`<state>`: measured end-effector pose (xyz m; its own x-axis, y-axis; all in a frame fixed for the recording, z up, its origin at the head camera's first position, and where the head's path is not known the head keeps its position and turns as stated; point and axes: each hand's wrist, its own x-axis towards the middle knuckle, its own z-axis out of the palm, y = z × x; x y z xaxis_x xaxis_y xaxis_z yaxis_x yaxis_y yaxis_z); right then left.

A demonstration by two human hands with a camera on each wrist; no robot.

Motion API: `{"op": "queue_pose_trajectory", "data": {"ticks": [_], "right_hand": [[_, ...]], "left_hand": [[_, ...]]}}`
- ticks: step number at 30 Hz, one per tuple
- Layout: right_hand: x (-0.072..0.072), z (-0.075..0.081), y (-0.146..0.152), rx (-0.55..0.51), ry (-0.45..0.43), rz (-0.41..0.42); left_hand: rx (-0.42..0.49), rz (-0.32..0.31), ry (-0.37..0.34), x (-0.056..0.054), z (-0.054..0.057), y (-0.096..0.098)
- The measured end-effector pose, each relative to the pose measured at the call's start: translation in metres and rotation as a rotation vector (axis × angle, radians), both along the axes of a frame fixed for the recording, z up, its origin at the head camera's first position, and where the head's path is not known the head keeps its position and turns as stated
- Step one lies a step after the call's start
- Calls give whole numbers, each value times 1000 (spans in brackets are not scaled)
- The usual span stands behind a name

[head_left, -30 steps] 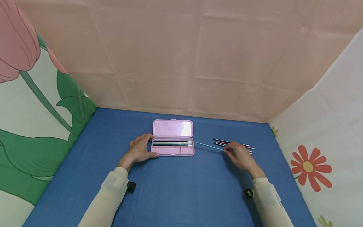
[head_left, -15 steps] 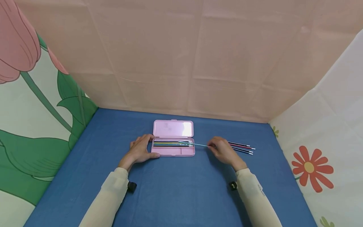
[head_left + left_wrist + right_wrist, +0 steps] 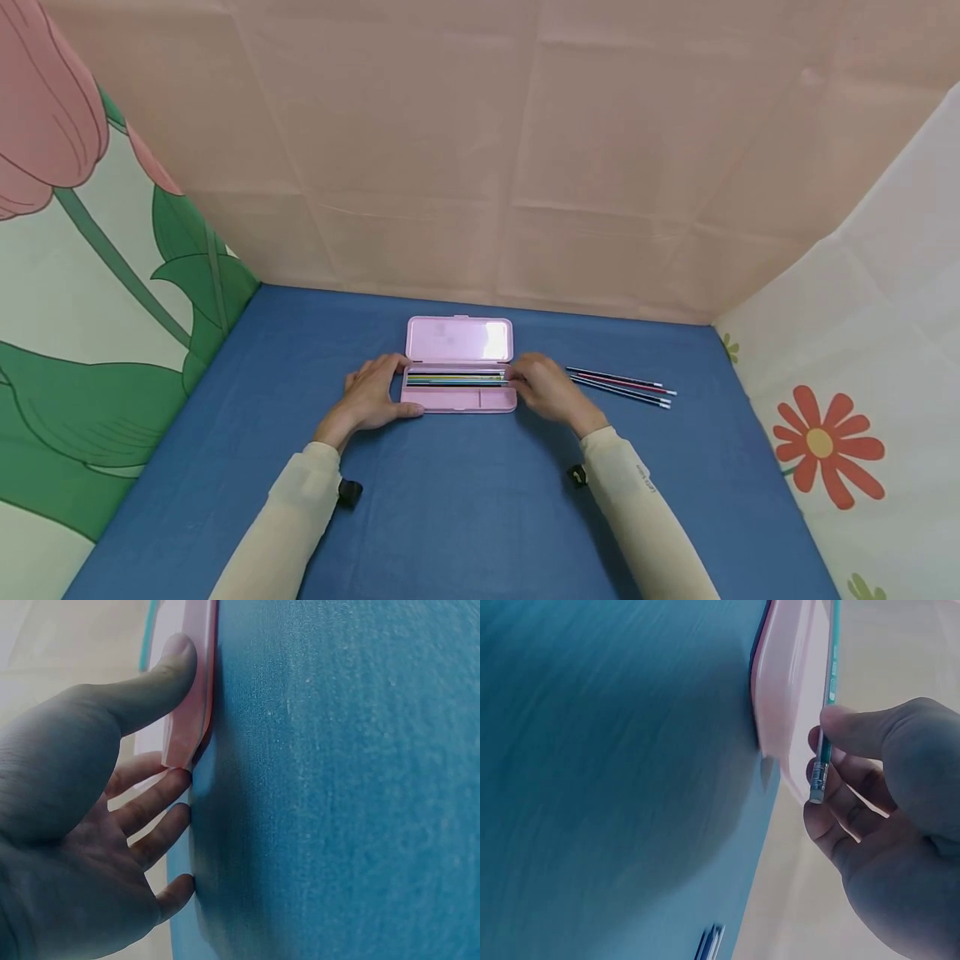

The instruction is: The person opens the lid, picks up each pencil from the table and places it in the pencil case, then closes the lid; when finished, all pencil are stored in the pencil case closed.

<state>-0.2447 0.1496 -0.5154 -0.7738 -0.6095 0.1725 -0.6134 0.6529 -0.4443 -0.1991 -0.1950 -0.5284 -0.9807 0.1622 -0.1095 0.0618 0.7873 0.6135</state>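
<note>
A pink pencil case point(image 3: 441, 402) lies open on the blue cloth, its lid point(image 3: 459, 339) folded back. Several pencils point(image 3: 450, 380) rest side by side in its long rear compartment. My left hand point(image 3: 366, 398) holds the case's left end, thumb on the front wall and fingers at the end and back corner. Over the right end, my right hand point(image 3: 551, 390) pinches a teal pencil point(image 3: 831, 690) between thumb and fingers, close to its silver ferrule and eraser end. In the right wrist view this pencil extends over the case.
To the right of the case, several dark and red pencils point(image 3: 621, 388) lie in a loose bunch, eraser ends pointing right. The blue cloth point(image 3: 465, 500) covers the table. A beige sheet point(image 3: 480, 150) stands behind, with flower-printed sheets on both sides.
My right hand has carried the teal pencil leftward from beside the loose bunch to the case, where it now lines up with the pencils inside. My left hand has stayed at the case.
</note>
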Motion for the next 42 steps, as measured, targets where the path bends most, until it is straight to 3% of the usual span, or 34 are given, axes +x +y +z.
{"op": "queue_pose_trajectory", "data": {"ticks": [6, 15, 42], "right_hand": [[-3, 2, -19, 9, -27, 7], [-10, 1, -34, 27, -22, 26], [-14, -10, -45, 62, -73, 45]], "left_hand": [[8, 6, -11, -1, -3, -1], [-2, 1, -14, -2, 2, 0], [15, -8, -16, -4, -2, -3]]}}
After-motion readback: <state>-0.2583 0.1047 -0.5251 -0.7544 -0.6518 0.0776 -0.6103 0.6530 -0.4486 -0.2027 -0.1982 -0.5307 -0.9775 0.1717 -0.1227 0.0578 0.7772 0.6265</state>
